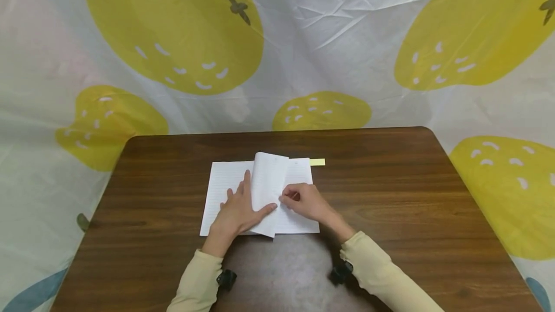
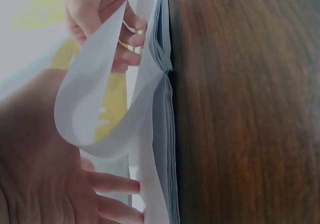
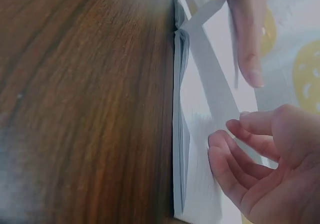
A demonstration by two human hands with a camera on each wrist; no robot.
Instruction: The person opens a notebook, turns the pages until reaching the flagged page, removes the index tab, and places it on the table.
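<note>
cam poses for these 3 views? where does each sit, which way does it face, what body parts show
Head: worn on the head, faces forward and down at the table; shows the open notebook, left hand, right hand, both sleeves.
Left wrist: low at table level, looks along the notebook's edge; left palm and fingers show.
Right wrist: same low angle from the other side; right fingers pinch the lifted page.
Shared: all three show the curled page.
</note>
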